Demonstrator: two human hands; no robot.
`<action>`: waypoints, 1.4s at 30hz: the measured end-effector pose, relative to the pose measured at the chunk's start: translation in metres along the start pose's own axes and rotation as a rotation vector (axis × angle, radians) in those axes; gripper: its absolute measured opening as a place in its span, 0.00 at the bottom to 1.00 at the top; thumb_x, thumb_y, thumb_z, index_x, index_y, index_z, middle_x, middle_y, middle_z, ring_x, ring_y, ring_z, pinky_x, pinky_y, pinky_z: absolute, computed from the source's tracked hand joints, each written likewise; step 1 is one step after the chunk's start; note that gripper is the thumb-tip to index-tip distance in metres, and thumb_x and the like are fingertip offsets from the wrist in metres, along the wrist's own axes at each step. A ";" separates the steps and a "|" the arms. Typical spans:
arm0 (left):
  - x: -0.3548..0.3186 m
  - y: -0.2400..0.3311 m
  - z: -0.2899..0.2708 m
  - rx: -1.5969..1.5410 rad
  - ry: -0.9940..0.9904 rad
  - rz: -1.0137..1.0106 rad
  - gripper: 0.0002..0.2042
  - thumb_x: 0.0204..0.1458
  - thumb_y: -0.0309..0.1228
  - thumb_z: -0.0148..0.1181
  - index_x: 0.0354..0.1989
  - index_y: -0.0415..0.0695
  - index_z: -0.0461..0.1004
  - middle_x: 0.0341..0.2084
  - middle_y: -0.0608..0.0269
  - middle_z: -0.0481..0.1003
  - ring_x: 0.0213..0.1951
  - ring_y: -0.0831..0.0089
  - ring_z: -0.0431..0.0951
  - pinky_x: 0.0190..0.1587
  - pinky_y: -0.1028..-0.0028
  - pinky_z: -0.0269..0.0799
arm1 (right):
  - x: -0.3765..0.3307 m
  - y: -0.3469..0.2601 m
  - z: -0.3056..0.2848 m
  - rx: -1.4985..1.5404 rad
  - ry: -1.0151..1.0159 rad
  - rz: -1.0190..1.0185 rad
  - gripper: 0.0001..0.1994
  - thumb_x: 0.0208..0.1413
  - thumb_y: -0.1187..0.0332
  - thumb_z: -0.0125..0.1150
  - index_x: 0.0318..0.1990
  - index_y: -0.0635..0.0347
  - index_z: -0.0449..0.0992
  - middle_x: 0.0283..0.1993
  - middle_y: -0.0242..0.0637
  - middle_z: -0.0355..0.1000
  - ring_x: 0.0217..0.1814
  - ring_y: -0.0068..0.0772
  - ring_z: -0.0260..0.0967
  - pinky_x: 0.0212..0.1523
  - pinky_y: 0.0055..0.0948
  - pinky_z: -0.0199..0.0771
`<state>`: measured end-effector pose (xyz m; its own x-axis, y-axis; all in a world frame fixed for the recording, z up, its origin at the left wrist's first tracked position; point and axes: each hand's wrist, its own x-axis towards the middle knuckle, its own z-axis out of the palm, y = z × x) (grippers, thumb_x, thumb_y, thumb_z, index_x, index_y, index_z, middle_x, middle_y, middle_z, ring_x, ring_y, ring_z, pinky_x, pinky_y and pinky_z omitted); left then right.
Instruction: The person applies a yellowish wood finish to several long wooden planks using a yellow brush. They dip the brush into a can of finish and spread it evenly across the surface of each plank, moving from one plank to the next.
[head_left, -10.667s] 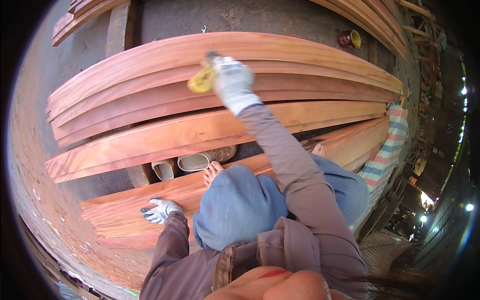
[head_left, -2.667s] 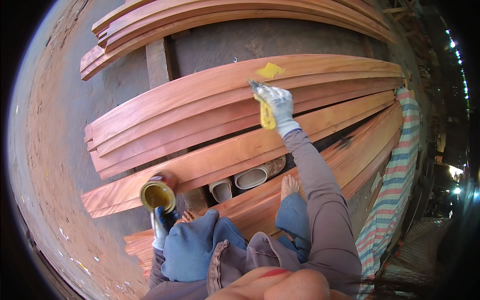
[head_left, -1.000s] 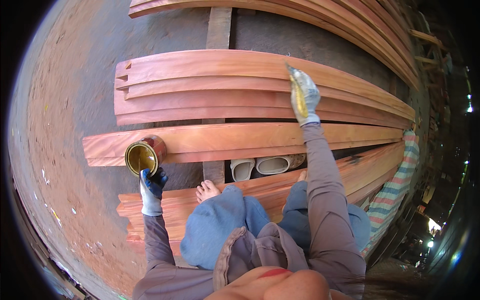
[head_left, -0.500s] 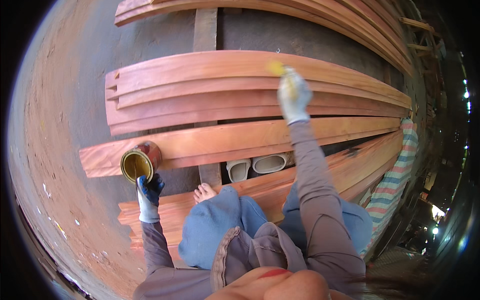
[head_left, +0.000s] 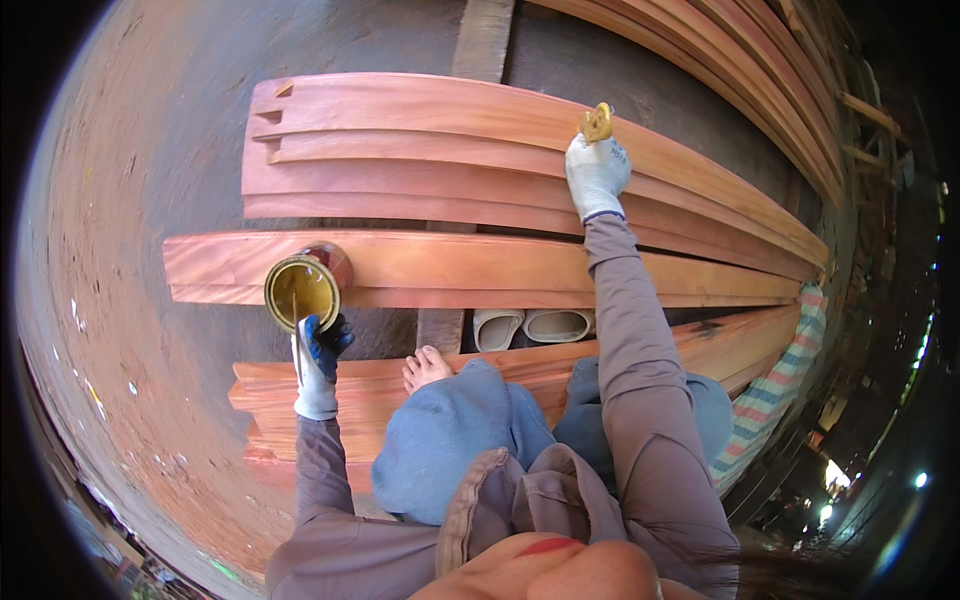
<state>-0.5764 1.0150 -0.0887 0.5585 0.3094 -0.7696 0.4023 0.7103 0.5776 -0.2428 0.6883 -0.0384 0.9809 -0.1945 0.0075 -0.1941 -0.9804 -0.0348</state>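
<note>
My left hand [head_left: 320, 362], in a white glove with dark blue fingers, grips the near rim of an open tin can [head_left: 340, 266]. Yellow-brown liquid shows inside it, and the can overlaps the near edge of a narrow plank [head_left: 450, 262]. A thin strip lies by my left fingers, its kind unclear. My right hand [head_left: 598, 175], in a white glove, is closed around a yellow-brown, sponge-like pad [head_left: 597, 122]. This pad is at the far edge of a wide grooved reddish plank [head_left: 400, 120]; whether it touches the wood is hard to tell.
More long planks [head_left: 690, 60] lie at the far right, and others [head_left: 330, 395] lie under my legs. A pair of pale shoes [head_left: 557, 325] sits between planks near my bare foot [head_left: 427, 368]. Striped sheeting [head_left: 770, 385] runs along the right. A wooden crosspiece [head_left: 483, 45] supports the planks.
The pad in my right hand has moved from the wide plank's top toward its far edge. The can in my left hand sits a little farther right along the narrow plank. The view has shifted.
</note>
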 end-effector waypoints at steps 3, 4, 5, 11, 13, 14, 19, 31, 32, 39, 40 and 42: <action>-0.003 0.000 0.008 0.035 -0.001 0.029 0.16 0.63 0.43 0.49 0.49 0.43 0.70 0.35 0.55 0.78 0.35 0.66 0.80 0.40 0.65 0.79 | -0.026 -0.053 0.009 0.110 0.062 -0.228 0.13 0.54 0.66 0.52 0.44 0.54 0.78 0.33 0.47 0.79 0.36 0.50 0.78 0.37 0.48 0.76; -0.005 0.000 0.008 0.047 0.014 0.043 0.16 0.64 0.43 0.48 0.49 0.43 0.70 0.35 0.55 0.78 0.35 0.66 0.80 0.40 0.65 0.79 | -0.036 -0.076 0.013 0.143 0.064 -0.305 0.13 0.53 0.69 0.53 0.46 0.53 0.77 0.34 0.45 0.79 0.37 0.47 0.78 0.37 0.46 0.76; -0.002 -0.006 -0.002 0.038 0.009 0.049 0.17 0.64 0.44 0.48 0.52 0.44 0.69 0.36 0.56 0.77 0.36 0.66 0.80 0.40 0.65 0.79 | -0.047 -0.104 0.009 0.184 -0.015 -0.341 0.13 0.54 0.68 0.55 0.46 0.52 0.78 0.34 0.44 0.79 0.37 0.46 0.78 0.37 0.45 0.76; -0.001 -0.017 -0.006 0.009 0.006 0.070 0.16 0.66 0.42 0.47 0.54 0.46 0.67 0.40 0.58 0.77 0.37 0.66 0.80 0.42 0.65 0.79 | -0.029 -0.157 0.016 0.616 0.052 -0.951 0.12 0.57 0.65 0.61 0.48 0.51 0.79 0.41 0.41 0.79 0.42 0.45 0.77 0.42 0.39 0.77; -0.010 -0.013 0.003 0.127 0.013 0.152 0.17 0.65 0.43 0.48 0.55 0.45 0.66 0.42 0.58 0.76 0.39 0.65 0.80 0.42 0.63 0.79 | -0.010 -0.172 0.012 0.537 0.015 -1.054 0.12 0.58 0.68 0.59 0.49 0.49 0.79 0.42 0.38 0.79 0.43 0.43 0.78 0.42 0.36 0.78; -0.012 -0.011 0.006 0.099 0.009 0.155 0.17 0.65 0.42 0.48 0.55 0.45 0.66 0.42 0.58 0.76 0.39 0.66 0.80 0.42 0.64 0.79 | -0.001 -0.183 0.015 0.498 0.022 -1.133 0.13 0.58 0.69 0.58 0.50 0.48 0.79 0.43 0.36 0.79 0.44 0.42 0.78 0.42 0.36 0.78; -0.018 -0.002 0.015 0.033 0.022 0.150 0.15 0.65 0.39 0.49 0.55 0.45 0.65 0.41 0.59 0.75 0.40 0.68 0.79 0.42 0.66 0.78 | -0.001 -0.241 0.031 0.196 -0.005 -1.448 0.16 0.55 0.71 0.55 0.51 0.46 0.78 0.48 0.33 0.77 0.46 0.37 0.77 0.44 0.33 0.78; -0.025 0.004 0.024 0.040 0.065 0.148 0.16 0.66 0.38 0.49 0.57 0.44 0.64 0.42 0.63 0.74 0.40 0.72 0.78 0.44 0.69 0.77 | 0.030 -0.154 0.047 0.740 -0.557 -1.340 0.13 0.50 0.73 0.61 0.44 0.51 0.82 0.45 0.41 0.78 0.47 0.41 0.77 0.49 0.35 0.77; -0.023 0.002 0.023 0.045 0.049 0.154 0.16 0.66 0.38 0.49 0.57 0.44 0.65 0.42 0.63 0.74 0.40 0.72 0.78 0.44 0.70 0.76 | 0.039 -0.149 0.039 1.083 -0.995 -0.935 0.13 0.51 0.73 0.60 0.45 0.52 0.82 0.45 0.42 0.79 0.47 0.42 0.77 0.50 0.35 0.77; -0.016 -0.007 0.014 0.248 0.076 0.249 0.16 0.66 0.40 0.48 0.54 0.40 0.67 0.42 0.63 0.73 0.42 0.73 0.77 0.46 0.70 0.76 | 0.074 -0.301 0.009 0.493 -0.536 -1.792 0.13 0.56 0.65 0.53 0.45 0.51 0.80 0.47 0.36 0.78 0.49 0.44 0.74 0.49 0.36 0.74; -0.018 -0.004 0.017 0.210 0.085 0.233 0.16 0.67 0.40 0.48 0.54 0.40 0.67 0.42 0.63 0.73 0.42 0.73 0.77 0.46 0.71 0.76 | 0.074 -0.315 0.017 0.403 -0.557 -1.790 0.12 0.58 0.64 0.53 0.46 0.49 0.80 0.48 0.34 0.78 0.49 0.41 0.75 0.50 0.35 0.73; -0.025 0.001 0.028 0.133 0.092 0.193 0.17 0.67 0.40 0.48 0.55 0.40 0.67 0.42 0.63 0.73 0.42 0.73 0.77 0.45 0.71 0.76 | 0.078 -0.324 0.033 0.225 -0.472 -1.836 0.12 0.58 0.63 0.53 0.46 0.48 0.81 0.48 0.33 0.78 0.50 0.40 0.75 0.50 0.33 0.73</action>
<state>-0.5695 0.9905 -0.0608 0.5682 0.4921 -0.6595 0.3897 0.5449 0.7424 -0.1029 0.9915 -0.0593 -0.1223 0.9912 -0.0513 0.9065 0.0905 -0.4124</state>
